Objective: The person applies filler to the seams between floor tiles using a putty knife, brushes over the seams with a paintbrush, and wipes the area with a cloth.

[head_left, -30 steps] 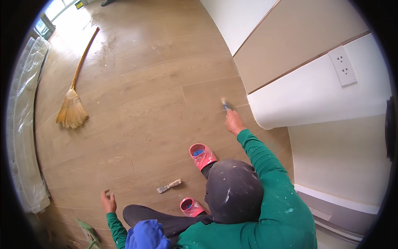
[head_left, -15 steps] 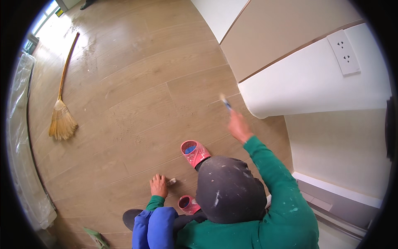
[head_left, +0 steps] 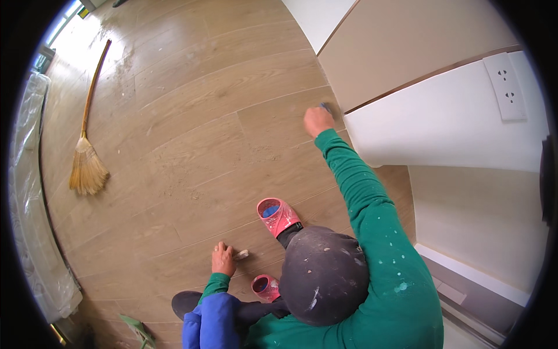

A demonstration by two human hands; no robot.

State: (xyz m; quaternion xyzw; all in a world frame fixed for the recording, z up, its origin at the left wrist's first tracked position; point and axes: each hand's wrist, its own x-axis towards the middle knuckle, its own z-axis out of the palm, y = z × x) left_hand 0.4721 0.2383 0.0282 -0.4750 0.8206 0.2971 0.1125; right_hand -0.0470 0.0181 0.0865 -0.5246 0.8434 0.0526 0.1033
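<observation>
Out at the base of the right wall, my right hand [head_left: 318, 120] is closed on a small brush [head_left: 325, 107], mostly hidden beyond my fingers. My left hand [head_left: 222, 259] is down on the floor with bent fingers over one end of a short, stained scraper-like tool [head_left: 241, 254], which lies beside my feet. Two pink, paint-spattered sandals [head_left: 282, 218] show under me, with a dark, spattered knee or cap-like shape between my arms.
A straw broom [head_left: 88, 168] lies on the wood-look floor. A plastic-wrapped long item [head_left: 29, 192] runs along the left. The right wall [head_left: 395, 52] has a socket plate [head_left: 504, 87] above a recess. A green dustpan-like object [head_left: 136, 328] is at lower left.
My right hand has moved forward with the brush to the wall's base. My left hand has come inward from the left onto the short tool.
</observation>
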